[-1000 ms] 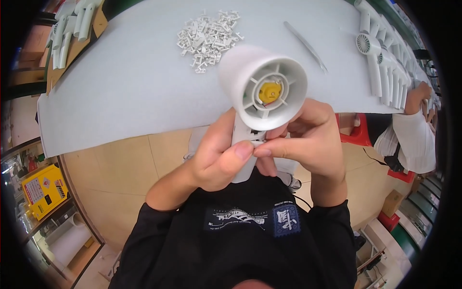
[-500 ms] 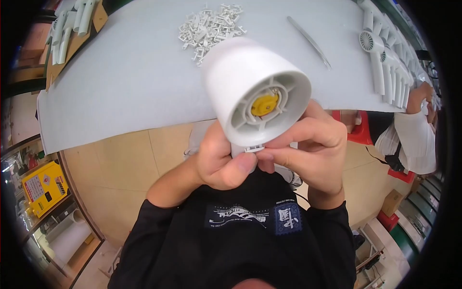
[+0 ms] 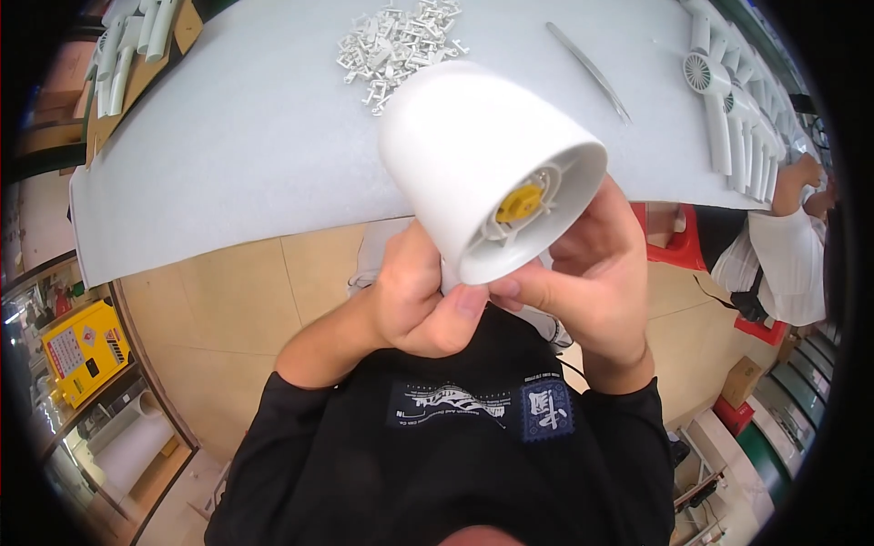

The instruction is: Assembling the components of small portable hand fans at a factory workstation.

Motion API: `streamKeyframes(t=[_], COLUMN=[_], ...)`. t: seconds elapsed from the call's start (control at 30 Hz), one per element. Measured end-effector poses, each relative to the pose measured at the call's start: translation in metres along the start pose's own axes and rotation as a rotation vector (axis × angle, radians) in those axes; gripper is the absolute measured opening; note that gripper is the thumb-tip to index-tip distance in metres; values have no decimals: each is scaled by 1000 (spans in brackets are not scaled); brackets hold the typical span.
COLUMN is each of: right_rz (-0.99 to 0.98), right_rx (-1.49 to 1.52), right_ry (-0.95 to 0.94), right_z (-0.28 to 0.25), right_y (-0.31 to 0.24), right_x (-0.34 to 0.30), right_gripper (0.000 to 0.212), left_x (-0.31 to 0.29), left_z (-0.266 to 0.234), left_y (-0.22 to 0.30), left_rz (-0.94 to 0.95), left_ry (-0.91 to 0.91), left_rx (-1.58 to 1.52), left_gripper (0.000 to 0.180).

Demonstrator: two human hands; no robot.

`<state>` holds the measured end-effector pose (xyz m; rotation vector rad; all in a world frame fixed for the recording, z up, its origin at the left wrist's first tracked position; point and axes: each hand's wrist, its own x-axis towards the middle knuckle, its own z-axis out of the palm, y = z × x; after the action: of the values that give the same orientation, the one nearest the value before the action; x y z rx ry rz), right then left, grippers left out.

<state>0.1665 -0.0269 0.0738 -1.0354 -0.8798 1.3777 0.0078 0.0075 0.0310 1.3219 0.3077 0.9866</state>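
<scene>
A white hair dryer housing (image 3: 473,155) is held up before my chest, its wide round mouth tilted toward the lower right. Inside the mouth, white ribs surround a yellow part (image 3: 521,204). My left hand (image 3: 423,296) is closed below its left side, thumb pressed near the bottom of the rim; what its fingers wrap round is mostly hidden. From the right, my right hand (image 3: 592,282) curls about the housing, with its thumb at the lower rim near my left thumb. I cannot see any small piece between the thumb tips.
On the grey-white table (image 3: 237,136) lie a pile of small white plastic parts (image 3: 396,45) and metal tweezers (image 3: 590,73). More white hair dryers (image 3: 719,114) line the right edge; others fill a cardboard box (image 3: 137,64) at far left. A co-worker's arm (image 3: 794,182) shows at right.
The housing has swung so its mouth faces farther right. The small white clip seen between my thumbs at the rim is now out of sight. My right fingers have shifted round the housing's side.
</scene>
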Motion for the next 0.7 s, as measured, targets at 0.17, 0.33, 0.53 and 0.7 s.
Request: streamKeyframes(t=[0.17,0.33,0.53,0.7], right_rz=[311,171,123,248], right_rx=[96,85,166,60], right_ry=[-122,-126,-168,-135], right_z=[-2,-3,-4,0], right_y=[-10,7,23,26], right_x=[1,-3,13,22], right_gripper=[34,30,29,36], left_x=[-11,-10,2,-3], left_z=[4,-3,-14,-10], left_y=[-9,-11,-22,-14], left_rz=[-27,1,125,-184], left_ry=[39,-92,-96,160], left_rx=[-13,-28,27,-461], left_gripper=[46,28,27,34])
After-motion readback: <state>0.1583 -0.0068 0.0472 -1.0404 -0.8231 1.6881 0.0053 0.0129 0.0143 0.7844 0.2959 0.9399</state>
